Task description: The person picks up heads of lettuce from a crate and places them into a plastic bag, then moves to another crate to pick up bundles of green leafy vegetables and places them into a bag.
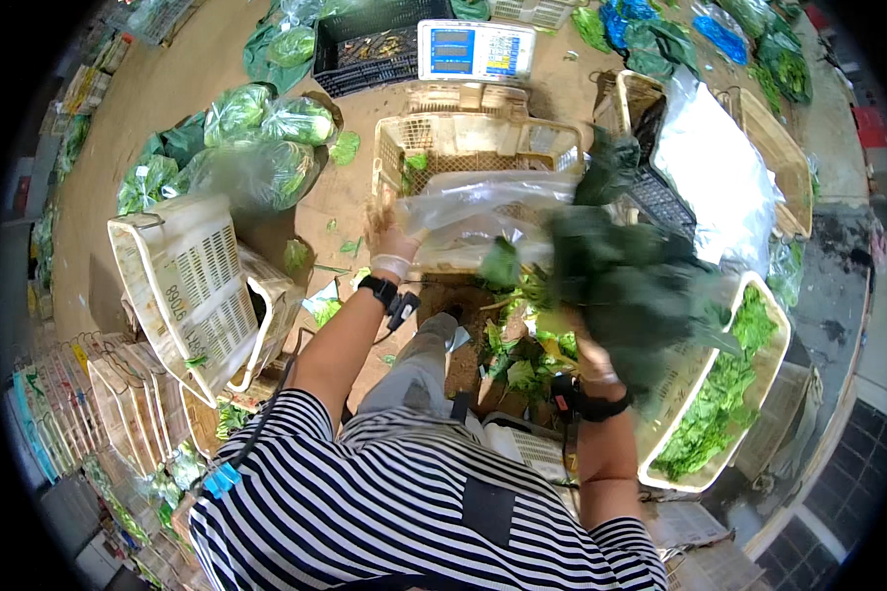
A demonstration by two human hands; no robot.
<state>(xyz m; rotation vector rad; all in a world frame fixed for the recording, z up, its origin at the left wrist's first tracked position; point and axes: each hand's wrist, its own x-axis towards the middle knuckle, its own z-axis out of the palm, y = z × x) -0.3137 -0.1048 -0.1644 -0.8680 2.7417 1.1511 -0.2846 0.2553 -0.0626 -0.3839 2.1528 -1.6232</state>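
My right hand (pixel 595 358) grips a bunch of dark green leafy vegetables (pixel 621 273) by its pale stems, and motion blurs the leaves. Ahead of me stands a beige plastic crate (pixel 480 133) with a clear plastic bag (pixel 488 196) spread across its near half. At the crate's left near corner, my left hand (pixel 395 240) is against the bag's edge; its fingers are too blurred to show whether they pinch the film. Both wrists wear black bands.
A scale (pixel 477 50) stands behind the crate, beside a black crate (pixel 384 48). Bagged vegetables (pixel 251 166) lie at the left, above tilted crates (pixel 192 295). At the right are a crate of light green leaves (pixel 739 391) and white plastic sheeting (pixel 717 162). Loose leaves (pixel 521 369) litter the floor.
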